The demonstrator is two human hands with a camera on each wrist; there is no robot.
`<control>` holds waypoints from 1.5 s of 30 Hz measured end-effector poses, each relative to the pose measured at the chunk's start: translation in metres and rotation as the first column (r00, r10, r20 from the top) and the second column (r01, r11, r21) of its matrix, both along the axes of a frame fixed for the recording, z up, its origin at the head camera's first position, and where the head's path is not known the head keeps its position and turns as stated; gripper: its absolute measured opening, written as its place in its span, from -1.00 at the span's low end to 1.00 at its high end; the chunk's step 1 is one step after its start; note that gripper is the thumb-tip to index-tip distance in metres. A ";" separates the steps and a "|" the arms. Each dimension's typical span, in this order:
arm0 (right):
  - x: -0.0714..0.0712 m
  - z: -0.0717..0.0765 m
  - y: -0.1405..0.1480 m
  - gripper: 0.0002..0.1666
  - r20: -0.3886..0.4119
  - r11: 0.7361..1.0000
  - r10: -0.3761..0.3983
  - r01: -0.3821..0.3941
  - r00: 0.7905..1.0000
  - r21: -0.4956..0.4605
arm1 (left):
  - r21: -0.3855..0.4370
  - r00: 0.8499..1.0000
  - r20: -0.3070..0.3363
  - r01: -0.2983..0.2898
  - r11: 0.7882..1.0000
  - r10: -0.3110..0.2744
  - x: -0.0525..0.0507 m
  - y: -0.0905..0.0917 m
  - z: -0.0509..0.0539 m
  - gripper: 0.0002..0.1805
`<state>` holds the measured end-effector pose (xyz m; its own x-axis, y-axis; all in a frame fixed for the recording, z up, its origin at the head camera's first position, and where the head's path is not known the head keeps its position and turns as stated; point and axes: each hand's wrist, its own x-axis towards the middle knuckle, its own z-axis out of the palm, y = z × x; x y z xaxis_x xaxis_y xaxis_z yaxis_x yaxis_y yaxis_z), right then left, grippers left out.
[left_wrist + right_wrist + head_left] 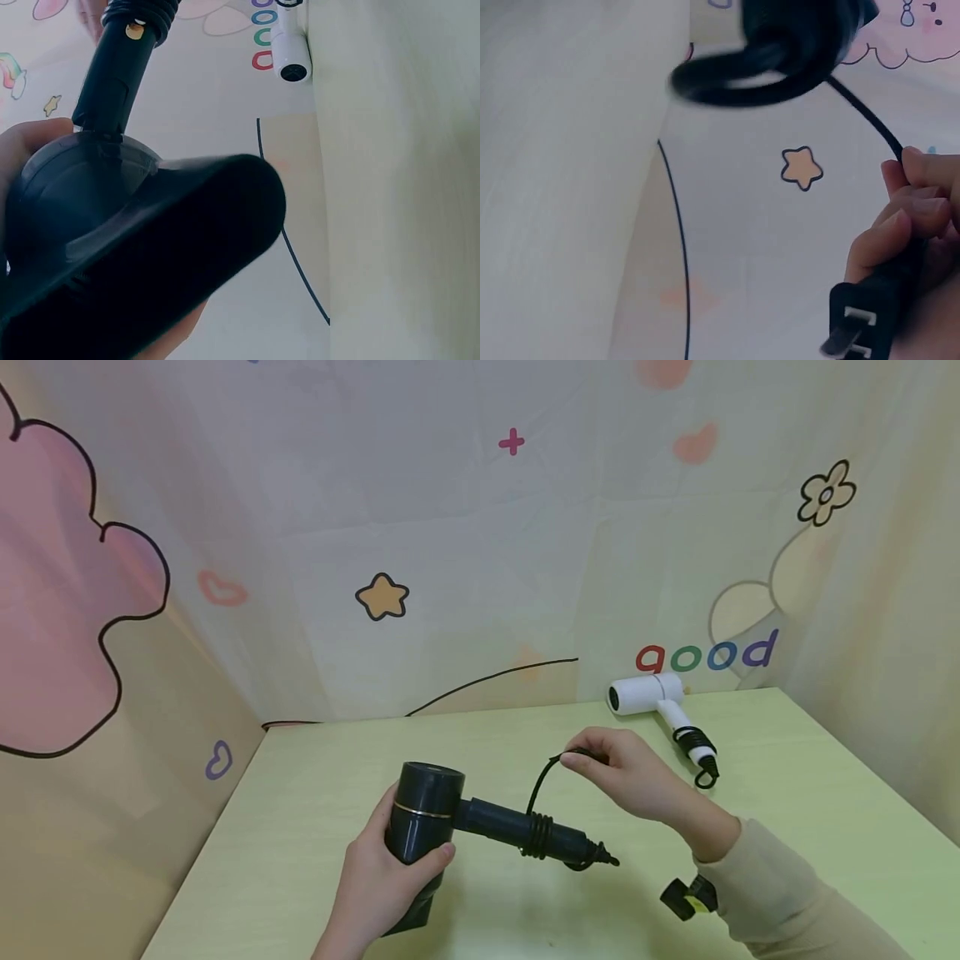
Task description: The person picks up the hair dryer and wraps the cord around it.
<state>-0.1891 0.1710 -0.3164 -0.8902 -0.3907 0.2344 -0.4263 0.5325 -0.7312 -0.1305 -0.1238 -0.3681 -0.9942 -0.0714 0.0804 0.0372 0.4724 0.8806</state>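
My left hand (367,881) grips a black hair dryer (420,827) round its barrel, above the table. A thin gold ring circles the barrel, and the handle (495,822) points right. Several turns of black power cord (540,837) are wound round that handle. From the coil, a loose length of cord rises to my right hand (626,772), which holds it between curled fingers. In the right wrist view the two-prong plug (864,315) sticks out below those fingers. The dryer's dark, flattened nozzle (187,247) fills much of the left wrist view.
A white hair dryer (637,696) lies at the back right of the pale green table (322,793), black cord wrapped round its handle. By my right sleeve (780,885) is a small black thing (677,900) with a yellow patch. A printed curtain (465,552) hangs behind the table.
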 end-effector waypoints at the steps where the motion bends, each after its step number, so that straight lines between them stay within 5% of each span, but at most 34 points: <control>1: 0.002 0.002 -0.001 -0.82 -0.007 1.000 0.003 -0.003 1.000 0.000 | -0.011 1.000 -0.004 -0.005 1.000 0.005 0.000 0.000 -0.001 -0.02; 28: 0.043 0.019 -0.027 -0.85 -0.018 0.999 0.016 -0.016 1.000 -0.030 | -0.066 0.984 -0.120 -0.140 0.988 0.131 -0.001 0.003 -0.002 -0.01; 45: 0.058 0.015 -0.039 -0.87 0.007 0.998 0.026 -0.026 1.000 -0.058 | 0.057 0.957 -0.188 -0.214 0.975 0.221 -0.008 0.015 0.001 -0.09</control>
<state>-0.1313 0.1323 -0.3015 -0.8816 -0.4000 0.2505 -0.4339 0.4782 -0.7635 -0.1388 -0.1090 -0.3668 -0.9205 -0.2906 0.2613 0.1067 0.4564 0.8834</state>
